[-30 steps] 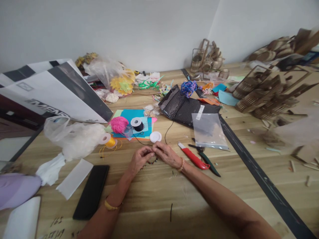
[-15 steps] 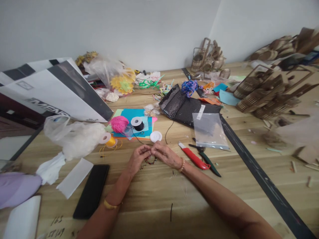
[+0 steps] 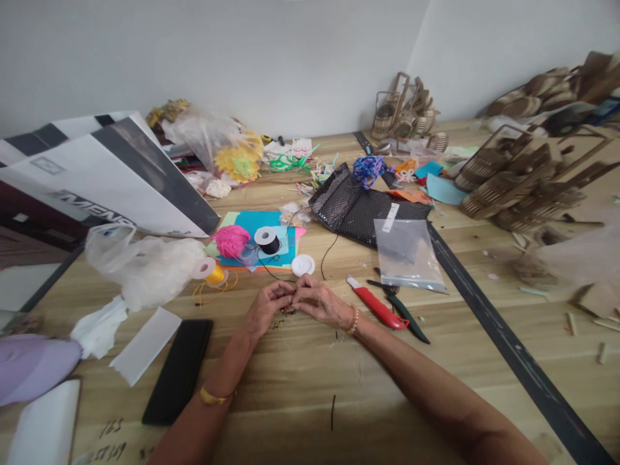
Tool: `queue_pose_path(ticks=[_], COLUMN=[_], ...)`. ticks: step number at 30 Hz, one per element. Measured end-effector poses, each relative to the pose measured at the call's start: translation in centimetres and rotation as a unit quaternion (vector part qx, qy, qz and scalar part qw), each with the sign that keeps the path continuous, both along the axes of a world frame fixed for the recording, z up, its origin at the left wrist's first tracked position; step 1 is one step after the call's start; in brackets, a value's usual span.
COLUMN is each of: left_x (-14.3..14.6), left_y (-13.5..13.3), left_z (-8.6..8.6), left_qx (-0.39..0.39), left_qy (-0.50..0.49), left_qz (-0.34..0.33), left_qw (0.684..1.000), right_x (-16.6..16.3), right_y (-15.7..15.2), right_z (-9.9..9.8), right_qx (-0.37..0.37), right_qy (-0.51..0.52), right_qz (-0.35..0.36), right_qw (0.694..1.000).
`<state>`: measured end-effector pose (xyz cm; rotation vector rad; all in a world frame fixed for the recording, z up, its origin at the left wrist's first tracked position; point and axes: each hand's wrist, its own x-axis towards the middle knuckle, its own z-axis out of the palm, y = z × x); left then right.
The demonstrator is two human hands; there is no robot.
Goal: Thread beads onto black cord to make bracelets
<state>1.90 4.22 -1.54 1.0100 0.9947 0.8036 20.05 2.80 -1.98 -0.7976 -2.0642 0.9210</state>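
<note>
My left hand point(image 3: 267, 308) and my right hand point(image 3: 320, 302) meet at the fingertips over the table, both closed in a pinch. Between them is a small beaded bracelet point(image 3: 289, 312), its dark beads mostly hidden under my fingers. A few tiny dark pieces point(image 3: 278, 325) lie on the wood just below it. A white round lid point(image 3: 303, 265) sits right behind my hands. Beyond that, a spool of black cord point(image 3: 267, 241) stands on blue paper point(image 3: 252, 223), and a dark cord runs from there toward my fingers.
Right of my hands lie a red-handled cutter point(image 3: 380, 306) and dark green pliers point(image 3: 409, 321), near a clear plastic bag point(image 3: 411, 258) and a black bubble mailer point(image 3: 358, 216). On the left are a yellow thread spool point(image 3: 213, 274), a black phone point(image 3: 178, 372) and a plastic bag point(image 3: 155, 268).
The beaded loop, which hung visibly below my fingers, is now drawn up and mostly covered by them. My right-hand fingers have shifted slightly; both arms stay nearly in place.
</note>
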Motion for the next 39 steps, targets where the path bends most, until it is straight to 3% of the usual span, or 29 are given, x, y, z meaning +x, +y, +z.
queue_pose_path(ticks=[6,14,25,39], left_x=[-0.1,0.0,0.0,0.4], left_y=[-0.1,-0.1,0.0,-0.7], left_z=[-0.2,0.5,0.7,1.2], left_qx=[0.029,0.073,0.097,0.113], left_qy=[0.022,0.056,0.095,0.102], left_qz=[-0.015,-0.049,-0.044,-0.043], left_qw=[0.999,0.995,0.990,0.987], right_x=[0.2,0.6,1.3,0.7], right_y=[-0.1,0.2,1.0,0.1], right_z=[0.7,0.3,-0.1,0.9], right_qx=[-0.024,-0.063,0.057,0.091], right_qy=[0.027,0.046,-0.045,-0.067], right_qz=[0.008,-0.041,-0.060,0.019], right_qw=[0.999,0.996,0.996,0.993])
